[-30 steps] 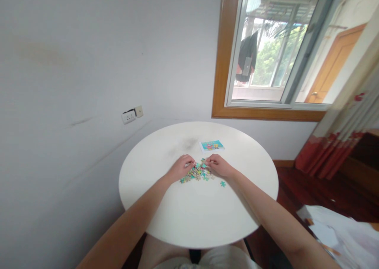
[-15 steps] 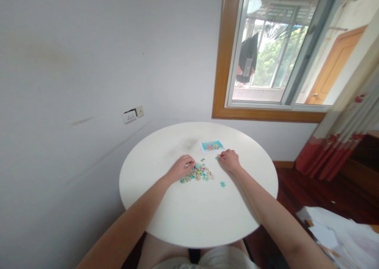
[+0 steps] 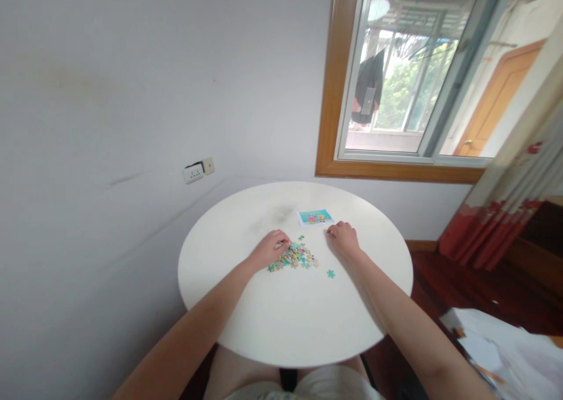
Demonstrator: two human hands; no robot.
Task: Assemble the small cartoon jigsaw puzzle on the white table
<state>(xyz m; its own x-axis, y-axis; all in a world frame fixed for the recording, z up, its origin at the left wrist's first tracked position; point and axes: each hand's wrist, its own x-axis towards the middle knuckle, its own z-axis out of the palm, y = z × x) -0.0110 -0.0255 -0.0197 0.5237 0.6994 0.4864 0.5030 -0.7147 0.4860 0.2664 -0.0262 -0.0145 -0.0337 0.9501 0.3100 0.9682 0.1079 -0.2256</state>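
Observation:
A heap of jigsaw pieces [image 3: 294, 257], teal, yellow, pink and beige, lies on the white round table [image 3: 281, 318]. My left hand [image 3: 270, 248] rests at the heap's left edge, thumb and fingers drawn together; what they hold, if anything, is too small to make out. To the right of the heap, my right hand [image 3: 343, 239] has its fingers curled down at the tabletop around a jigsaw piece, which is mostly hidden under them. A single teal piece [image 3: 331, 274] lies apart below that hand. Another small piece [image 3: 301, 237] sits just above the heap.
A picture card [image 3: 315, 217] with a teal cartoon scene lies flat beyond the hands. The wall with a socket [image 3: 192, 173] borders the table at left, and a wood-framed window [image 3: 323, 124] is behind. White bags or papers [image 3: 505, 341] are at lower right.
My right hand has shifted slightly right, and the teal piece that showed at its fingertips is now out of sight beneath them. My left hand has stayed by the heap.

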